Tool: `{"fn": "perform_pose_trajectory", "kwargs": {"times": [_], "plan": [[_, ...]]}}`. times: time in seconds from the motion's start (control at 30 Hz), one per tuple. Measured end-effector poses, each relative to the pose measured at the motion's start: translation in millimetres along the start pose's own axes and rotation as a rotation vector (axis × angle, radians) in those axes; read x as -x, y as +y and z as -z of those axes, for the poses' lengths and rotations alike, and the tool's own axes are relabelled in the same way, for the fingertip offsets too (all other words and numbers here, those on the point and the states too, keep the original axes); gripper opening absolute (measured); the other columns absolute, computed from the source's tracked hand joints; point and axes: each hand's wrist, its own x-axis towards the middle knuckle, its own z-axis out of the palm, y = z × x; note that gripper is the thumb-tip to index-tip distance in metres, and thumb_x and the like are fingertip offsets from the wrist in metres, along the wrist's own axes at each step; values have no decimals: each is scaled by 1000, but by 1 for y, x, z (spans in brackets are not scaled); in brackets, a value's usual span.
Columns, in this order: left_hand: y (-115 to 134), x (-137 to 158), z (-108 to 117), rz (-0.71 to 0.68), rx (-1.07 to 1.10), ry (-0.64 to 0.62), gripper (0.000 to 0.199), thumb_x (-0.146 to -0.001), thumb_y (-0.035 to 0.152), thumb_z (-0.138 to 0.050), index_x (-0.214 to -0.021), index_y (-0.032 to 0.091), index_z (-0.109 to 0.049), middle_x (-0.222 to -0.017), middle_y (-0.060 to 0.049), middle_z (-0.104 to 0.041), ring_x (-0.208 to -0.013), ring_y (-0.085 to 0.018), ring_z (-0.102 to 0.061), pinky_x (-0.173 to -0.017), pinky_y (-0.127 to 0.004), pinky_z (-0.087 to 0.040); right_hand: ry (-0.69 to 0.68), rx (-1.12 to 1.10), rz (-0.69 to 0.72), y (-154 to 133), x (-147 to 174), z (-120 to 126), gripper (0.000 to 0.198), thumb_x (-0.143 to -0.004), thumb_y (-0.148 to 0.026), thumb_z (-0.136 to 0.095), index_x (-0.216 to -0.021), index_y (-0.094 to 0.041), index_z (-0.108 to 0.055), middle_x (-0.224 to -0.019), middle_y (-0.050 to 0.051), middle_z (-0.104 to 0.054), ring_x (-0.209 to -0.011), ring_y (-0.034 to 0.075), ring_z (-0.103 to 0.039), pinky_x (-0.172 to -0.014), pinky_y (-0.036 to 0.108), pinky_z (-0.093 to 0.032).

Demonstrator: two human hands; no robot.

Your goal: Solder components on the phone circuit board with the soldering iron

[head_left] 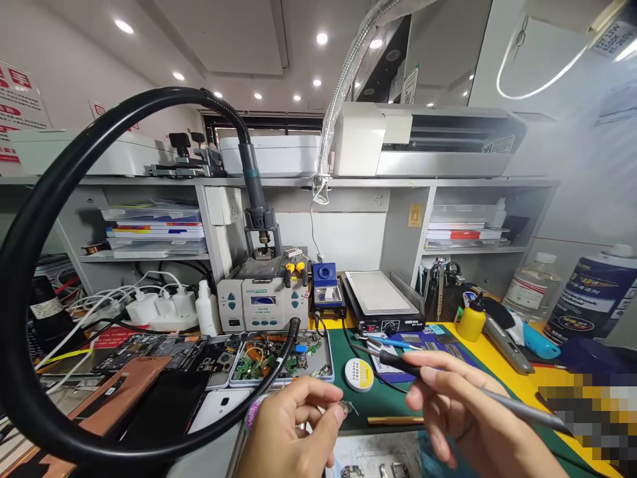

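Between the thumb and index finger of my left hand (293,428) is a small shiny metal part (347,407) with a thin pin sticking out to the right. Its exact kind is too small to tell. My right hand (460,405) grips a soldering iron (507,401) with a black end and a long grey body, held pen-like to the right of the left hand. A round white-and-yellow tin (359,375) sits on the green mat just beyond both hands. Below them, small circuit board pieces (381,471) lie on a pale sheet (368,448), partly cut off by the frame.
A thick black hose (84,149) loops across the left side from a hot air station (263,305). Behind stand a blue soldering station (327,292) and a hot plate (383,295). A tray of circuit boards (323,372) and phones (172,401) lie left; bottles (532,282) stand right.
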Motion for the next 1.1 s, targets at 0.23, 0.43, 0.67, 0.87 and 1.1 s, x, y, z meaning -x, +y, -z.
{"fn": "perform_pose_trajectory", "kwargs": {"times": [0.23,0.43,0.67,0.87,1.1], "plan": [[-1,-3,6,-16,-16,1,37,-69,48,-77,-85,15,-69,-60,1,-56,-54,-13,-50,-34,-16,-36,-52,-214,-85,-2,-9,11,25,-89,-35,-70,-102,-15,-76,-57,3,-71,-35,9,-52,-40,19,-42],[1,-5,10,-50,25,27,35,-71,45,-76,-87,15,-68,-64,1,-60,-51,-11,-52,-35,-17,-36,-60,-401,-172,-7,-12,12,18,-90,-25,-63,-90,-13,-77,-44,0,-61,-28,8,-49,-33,17,-36],[3,-6,13,-80,16,48,32,-78,44,-71,-90,14,-66,-60,3,-56,-48,-9,-46,-37,-18,-38,-67,-352,-198,-8,-15,14,16,-86,-27,-69,-89,-12,-75,-46,-3,-59,-28,7,-49,-33,17,-36],[5,-7,21,-42,-107,-52,30,-84,42,-65,-99,16,-64,-66,2,-56,-58,-13,-50,-44,-21,-44,-142,-136,-191,-9,-7,23,21,-81,-33,-79,-88,-14,-75,-39,-2,-58,-26,7,-48,-33,14,-31],[-2,-2,23,-64,-316,-150,22,-87,41,-62,-90,20,-68,-69,1,-60,-65,-15,-51,-62,-28,-41,-204,-84,-300,-3,10,39,25,-76,-37,-85,-73,-16,-71,-39,0,-59,-22,2,-39,-32,12,-22]]}}
